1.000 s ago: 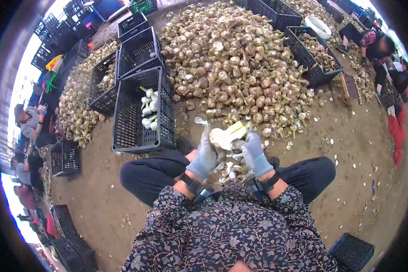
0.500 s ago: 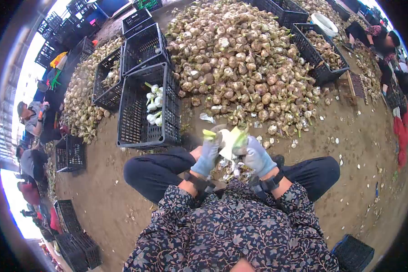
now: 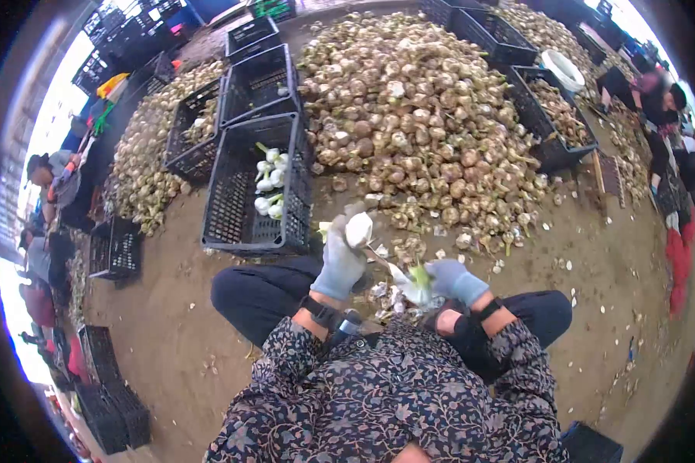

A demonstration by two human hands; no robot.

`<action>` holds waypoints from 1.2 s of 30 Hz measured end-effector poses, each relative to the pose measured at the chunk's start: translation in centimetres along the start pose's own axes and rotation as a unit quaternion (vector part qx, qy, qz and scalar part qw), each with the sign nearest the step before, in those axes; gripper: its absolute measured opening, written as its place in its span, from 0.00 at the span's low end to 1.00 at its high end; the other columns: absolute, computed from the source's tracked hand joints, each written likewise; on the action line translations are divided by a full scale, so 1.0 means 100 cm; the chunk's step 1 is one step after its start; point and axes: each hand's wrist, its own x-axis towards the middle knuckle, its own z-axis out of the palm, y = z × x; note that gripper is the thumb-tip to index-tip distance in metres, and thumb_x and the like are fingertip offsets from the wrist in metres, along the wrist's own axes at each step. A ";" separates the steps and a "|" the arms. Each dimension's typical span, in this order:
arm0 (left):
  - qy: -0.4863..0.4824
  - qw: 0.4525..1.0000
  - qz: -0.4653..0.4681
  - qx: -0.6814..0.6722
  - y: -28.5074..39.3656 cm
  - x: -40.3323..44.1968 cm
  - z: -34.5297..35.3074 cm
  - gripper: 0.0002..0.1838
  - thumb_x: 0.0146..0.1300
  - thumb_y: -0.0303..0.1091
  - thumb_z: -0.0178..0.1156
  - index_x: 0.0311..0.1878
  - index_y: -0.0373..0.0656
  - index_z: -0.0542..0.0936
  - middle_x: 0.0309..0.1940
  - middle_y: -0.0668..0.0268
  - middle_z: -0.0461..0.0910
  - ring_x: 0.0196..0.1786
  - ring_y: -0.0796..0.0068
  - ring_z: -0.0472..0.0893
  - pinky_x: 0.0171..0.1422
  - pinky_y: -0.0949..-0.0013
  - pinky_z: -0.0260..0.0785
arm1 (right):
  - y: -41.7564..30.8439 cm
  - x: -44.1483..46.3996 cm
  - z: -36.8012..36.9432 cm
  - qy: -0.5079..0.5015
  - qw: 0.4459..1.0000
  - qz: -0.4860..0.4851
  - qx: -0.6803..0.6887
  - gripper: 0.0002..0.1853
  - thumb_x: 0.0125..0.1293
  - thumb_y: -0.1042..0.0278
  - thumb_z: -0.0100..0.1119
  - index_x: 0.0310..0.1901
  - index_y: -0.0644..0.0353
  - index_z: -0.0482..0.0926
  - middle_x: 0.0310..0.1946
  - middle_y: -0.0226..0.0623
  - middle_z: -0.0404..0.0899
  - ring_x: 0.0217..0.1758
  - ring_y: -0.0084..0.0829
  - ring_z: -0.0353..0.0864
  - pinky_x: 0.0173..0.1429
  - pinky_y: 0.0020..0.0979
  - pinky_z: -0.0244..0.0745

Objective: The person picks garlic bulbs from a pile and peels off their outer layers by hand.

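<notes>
Garlic bulb sits clasped at the left hand, while the right hand, pinching a leafy skin strip, has moved rightward of that grip, indicating skin separating from the bulb.

Passage: brown earthen floor, forward-right of grey-gloved right hand. Obstacles: black latticed plastic crate, front-left; brown-white garlic heap, ahead.

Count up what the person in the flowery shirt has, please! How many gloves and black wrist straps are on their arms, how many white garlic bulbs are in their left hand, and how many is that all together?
Gloves: 2
Black wrist straps: 2
White garlic bulb in the left hand: 1
Total: 5
</notes>
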 end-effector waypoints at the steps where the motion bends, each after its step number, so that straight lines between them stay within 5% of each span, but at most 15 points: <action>1: 0.013 1.000 -0.008 -0.027 0.003 0.000 -0.003 0.30 0.73 0.54 0.35 0.68 0.43 0.64 0.57 0.58 0.75 0.59 0.63 0.74 0.63 0.58 0.68 | -0.017 -0.008 -0.017 0.000 1.000 -0.009 -0.002 0.14 0.54 0.58 0.58 0.40 0.53 0.81 0.40 0.44 0.82 0.44 0.49 0.81 0.47 0.44 0.76; 8: 0.163 0.973 0.134 0.098 0.017 0.009 -0.005 0.30 0.73 0.55 0.42 0.68 0.43 0.63 0.58 0.62 0.71 0.56 0.69 0.75 0.62 0.62 0.68 | -0.048 -0.029 -0.041 0.012 0.987 -0.157 0.043 0.15 0.47 0.63 0.57 0.39 0.51 0.81 0.36 0.43 0.82 0.42 0.46 0.81 0.44 0.43 0.75; 12: 0.217 0.970 0.101 0.035 0.025 0.034 -0.076 0.20 0.70 0.51 0.51 0.58 0.49 0.71 0.38 0.67 0.79 0.35 0.67 0.81 0.39 0.61 0.77 | -0.049 -0.033 -0.041 -0.048 0.975 -0.198 0.093 0.16 0.51 0.64 0.57 0.43 0.52 0.81 0.35 0.43 0.81 0.42 0.46 0.81 0.44 0.42 0.76; 14: 0.177 0.975 0.119 0.066 0.035 0.030 -0.085 0.28 0.69 0.52 0.53 0.63 0.44 0.67 0.39 0.64 0.77 0.37 0.69 0.80 0.42 0.63 0.78 | -0.053 -0.030 -0.046 -0.009 0.998 -0.055 -0.019 0.17 0.53 0.63 0.57 0.46 0.52 0.79 0.40 0.42 0.81 0.44 0.47 0.81 0.46 0.43 0.76; 15: 0.182 0.902 0.209 0.331 0.042 0.037 -0.111 0.25 0.69 0.49 0.52 0.61 0.43 0.68 0.38 0.64 0.77 0.37 0.70 0.80 0.42 0.64 0.77 | -0.042 -0.026 -0.038 0.016 0.998 -0.018 -0.051 0.18 0.54 0.62 0.57 0.48 0.54 0.78 0.46 0.43 0.80 0.46 0.47 0.81 0.47 0.45 0.76; 17: 0.231 0.962 0.102 -0.100 0.095 0.042 -0.101 0.17 0.71 0.42 0.48 0.55 0.41 0.71 0.38 0.63 0.77 0.38 0.70 0.80 0.46 0.64 0.77 | -0.012 -0.024 -0.042 0.129 0.991 -0.039 0.000 0.19 0.55 0.62 0.57 0.49 0.57 0.78 0.47 0.45 0.78 0.47 0.46 0.80 0.49 0.44 0.76; 21: 0.129 0.988 0.069 -0.041 0.227 0.035 -0.184 0.26 0.71 0.51 0.45 0.51 0.33 0.70 0.42 0.53 0.77 0.43 0.64 0.80 0.43 0.65 0.79 | 0.035 -0.078 -0.136 0.369 0.910 0.066 0.178 0.22 0.59 0.62 0.61 0.54 0.60 0.76 0.51 0.49 0.78 0.55 0.47 0.77 0.60 0.38 0.71; 23: 0.123 0.899 0.135 0.398 0.288 0.049 -0.197 0.22 0.70 0.45 0.50 0.54 0.33 0.69 0.42 0.53 0.77 0.40 0.64 0.80 0.44 0.67 0.78 | 0.066 -0.096 -0.156 0.433 0.834 0.083 0.331 0.18 0.63 0.72 0.56 0.55 0.63 0.76 0.49 0.41 0.80 0.50 0.31 0.80 0.55 0.29 0.73; 25: 0.163 0.589 0.236 0.756 0.332 0.064 -0.178 0.26 0.69 0.46 0.49 0.61 0.35 0.67 0.44 0.54 0.78 0.40 0.61 0.82 0.45 0.65 0.76 | 0.076 -0.103 -0.160 0.453 0.804 0.095 0.374 0.17 0.63 0.73 0.55 0.55 0.64 0.76 0.49 0.40 0.80 0.49 0.28 0.79 0.54 0.27 0.74; 28: 0.195 0.884 0.191 0.380 0.374 0.161 -0.113 0.23 0.69 0.41 0.52 0.63 0.40 0.67 0.48 0.61 0.76 0.47 0.64 0.80 0.51 0.65 0.74 | 0.085 -0.087 -0.149 0.449 0.720 0.130 0.513 0.19 0.63 0.75 0.53 0.57 0.64 0.74 0.48 0.39 0.80 0.45 0.25 0.80 0.49 0.26 0.77; 31: 0.009 0.204 0.336 0.919 0.260 0.245 -0.039 0.13 0.62 0.31 0.55 0.50 0.40 0.78 0.45 0.56 0.80 0.49 0.59 0.81 0.54 0.63 0.73 | 0.096 -0.063 -0.133 0.434 0.655 0.125 0.606 0.23 0.64 0.74 0.50 0.61 0.63 0.70 0.50 0.41 0.77 0.43 0.27 0.81 0.48 0.27 0.78; 32: -0.022 0.312 0.209 0.927 0.193 0.258 0.010 0.14 0.58 0.35 0.57 0.47 0.43 0.79 0.43 0.63 0.81 0.43 0.62 0.80 0.46 0.62 0.74 | 0.092 -0.063 -0.137 0.435 0.649 0.134 0.610 0.23 0.64 0.74 0.50 0.61 0.63 0.70 0.50 0.41 0.77 0.43 0.27 0.81 0.48 0.27 0.78; 33: -0.114 0.146 0.344 0.921 0.136 0.297 -0.017 0.14 0.58 0.31 0.57 0.47 0.43 0.80 0.44 0.64 0.82 0.44 0.65 0.81 0.48 0.62 0.74 | 0.090 -0.063 -0.144 0.435 0.656 0.120 0.605 0.23 0.64 0.73 0.50 0.61 0.63 0.70 0.51 0.41 0.77 0.44 0.26 0.81 0.48 0.27 0.78; 35: -0.168 0.508 0.218 0.816 -0.016 0.308 -0.015 0.12 0.57 0.28 0.55 0.43 0.46 0.84 0.42 0.61 0.83 0.48 0.63 0.81 0.51 0.65 0.74 | 0.102 -0.067 -0.157 0.442 0.660 0.084 0.601 0.23 0.63 0.71 0.54 0.60 0.65 0.71 0.51 0.42 0.77 0.46 0.27 0.80 0.50 0.27 0.77; 36: -0.190 0.568 0.152 0.786 -0.089 0.308 -0.024 0.10 0.62 0.35 0.53 0.42 0.47 0.82 0.37 0.63 0.82 0.40 0.63 0.81 0.46 0.63 0.74 | 0.106 -0.070 -0.163 0.446 0.657 0.087 0.601 0.23 0.63 0.71 0.54 0.60 0.65 0.71 0.51 0.42 0.77 0.46 0.27 0.80 0.50 0.27 0.77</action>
